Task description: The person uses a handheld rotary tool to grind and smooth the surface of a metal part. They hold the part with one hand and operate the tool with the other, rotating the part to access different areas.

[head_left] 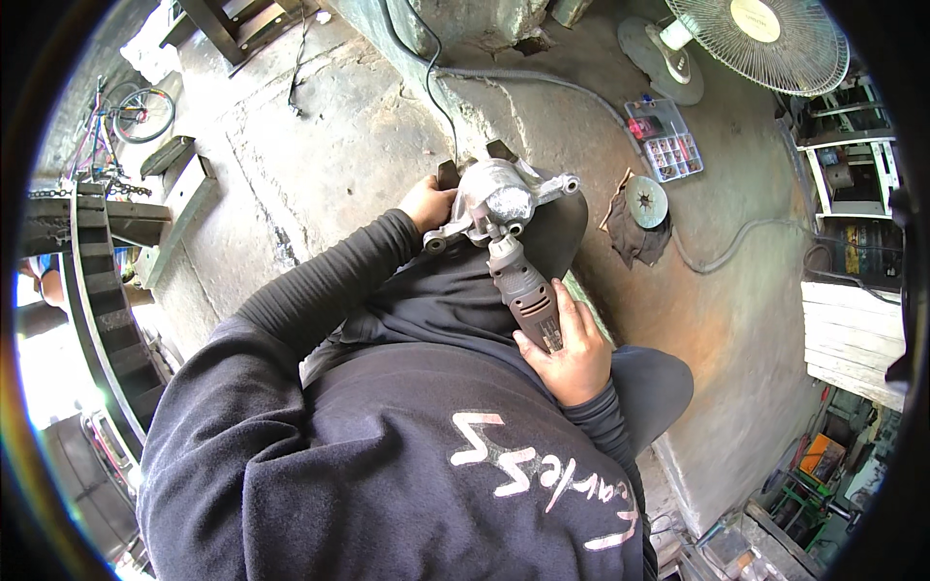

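My left hand (426,203) grips the left side of a grey cast-metal part (499,198) with lugs and holes, held over my lap. My right hand (570,349) is wrapped around the grey body of a handheld rotary grinder (523,286), whose tip touches the underside of the metal part. Both sleeves are dark. The grinder's tip is partly hidden by the part.
Concrete floor (329,145) all around. A standing fan (756,39) is at the top right, with a clear compartment box (664,138) of small parts below it. A round disc (646,201) lies on a dark rag. Cables cross the floor. Shelving stands right, a metal staircase (102,300) left.
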Tool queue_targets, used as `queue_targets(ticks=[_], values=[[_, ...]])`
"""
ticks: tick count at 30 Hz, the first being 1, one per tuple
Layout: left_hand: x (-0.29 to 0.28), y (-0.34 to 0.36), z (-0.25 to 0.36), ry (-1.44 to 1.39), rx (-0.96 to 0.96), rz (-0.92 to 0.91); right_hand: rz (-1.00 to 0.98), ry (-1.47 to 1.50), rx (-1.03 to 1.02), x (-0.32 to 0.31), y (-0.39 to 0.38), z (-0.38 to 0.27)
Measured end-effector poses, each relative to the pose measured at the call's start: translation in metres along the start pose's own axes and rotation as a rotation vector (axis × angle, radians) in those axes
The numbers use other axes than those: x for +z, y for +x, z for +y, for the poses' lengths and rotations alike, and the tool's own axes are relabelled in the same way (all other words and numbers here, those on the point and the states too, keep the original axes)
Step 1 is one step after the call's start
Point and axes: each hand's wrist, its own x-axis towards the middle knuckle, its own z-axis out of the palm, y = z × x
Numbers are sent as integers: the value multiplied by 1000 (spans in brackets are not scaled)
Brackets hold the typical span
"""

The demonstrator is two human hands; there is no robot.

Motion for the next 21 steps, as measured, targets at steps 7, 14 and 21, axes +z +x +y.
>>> queue_targets(ticks=[7, 14, 21], values=[[0, 5, -8, -138, 37, 14, 95, 358, 221, 1, -6, 18], [-2, 11, -19, -236, 162, -18, 235, 800, 424, 7, -14, 18], [-4, 24, -36, -35, 401, -11, 188, 761, 362, 15, -15, 11]])
